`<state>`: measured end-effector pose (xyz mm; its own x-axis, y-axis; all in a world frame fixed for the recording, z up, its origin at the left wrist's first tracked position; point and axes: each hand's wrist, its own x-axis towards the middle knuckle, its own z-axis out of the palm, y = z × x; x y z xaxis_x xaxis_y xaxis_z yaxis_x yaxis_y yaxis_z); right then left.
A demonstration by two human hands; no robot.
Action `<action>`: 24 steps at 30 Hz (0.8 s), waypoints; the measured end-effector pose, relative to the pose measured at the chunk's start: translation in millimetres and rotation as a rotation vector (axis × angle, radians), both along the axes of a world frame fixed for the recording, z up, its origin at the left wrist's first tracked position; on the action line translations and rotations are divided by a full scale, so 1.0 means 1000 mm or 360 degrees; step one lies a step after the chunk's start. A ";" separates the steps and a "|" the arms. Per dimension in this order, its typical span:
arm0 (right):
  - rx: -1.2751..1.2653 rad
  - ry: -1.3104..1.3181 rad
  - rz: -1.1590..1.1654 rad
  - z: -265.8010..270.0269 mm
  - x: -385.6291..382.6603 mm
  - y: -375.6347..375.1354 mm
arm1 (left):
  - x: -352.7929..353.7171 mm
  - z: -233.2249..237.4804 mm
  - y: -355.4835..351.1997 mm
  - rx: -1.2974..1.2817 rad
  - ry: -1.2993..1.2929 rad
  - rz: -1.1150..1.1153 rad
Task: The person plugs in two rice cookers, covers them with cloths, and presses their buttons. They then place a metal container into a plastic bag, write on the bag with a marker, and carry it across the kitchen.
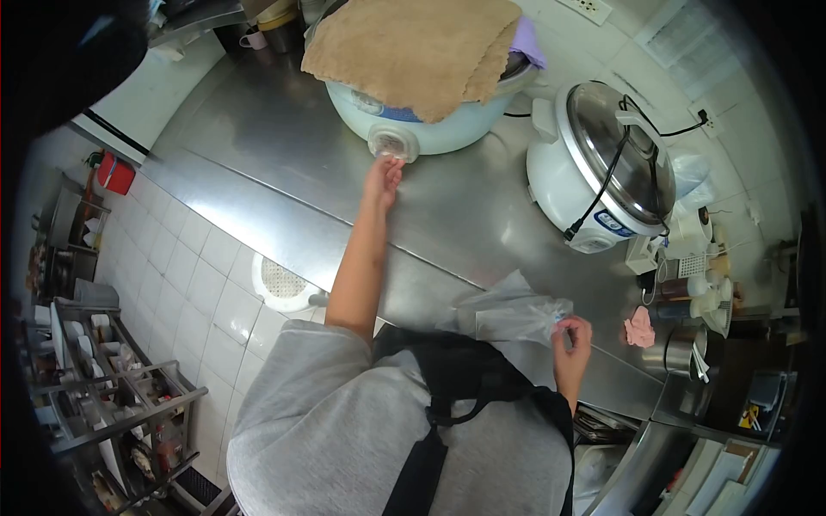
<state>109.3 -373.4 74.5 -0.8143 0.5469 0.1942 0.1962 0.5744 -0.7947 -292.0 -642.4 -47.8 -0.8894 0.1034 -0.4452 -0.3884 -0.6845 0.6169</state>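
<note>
My left hand (385,181) reaches forward with its fingers curled at the lower edge of the round switch housing (393,142) on a large pale-green rice cooker (456,133). A folded tan cloth (404,52) covers that cooker's top. Close to my body, my right hand (571,348) pinches the end of a crumpled clear plastic bag (516,310). The bag lies over the near edge of the steel counter (284,142). Whatever the bag holds, if anything, I cannot make out.
A second rice cooker (576,172) stands at the right with a black cord over its metal lid. A pink cloth (639,328), a steel pot (686,351) and several bottles sit farther right. A white stool (280,282) and a metal rack (120,387) are on the left.
</note>
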 end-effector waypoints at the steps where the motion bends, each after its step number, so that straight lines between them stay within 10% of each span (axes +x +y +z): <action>1: 0.0038 0.0003 0.0012 -0.001 -0.001 0.001 | 0.005 0.002 -0.007 0.0166 0.0032 -0.0044; 12: 0.0103 -0.0021 -0.0010 0.002 -0.009 -0.002 | 0.002 0.015 -0.020 -0.0412 0.0228 -0.0482; 24: 0.0053 -0.0088 0.0029 0.011 -0.006 -0.003 | 0.006 0.007 0.005 -0.0543 0.0189 -0.0117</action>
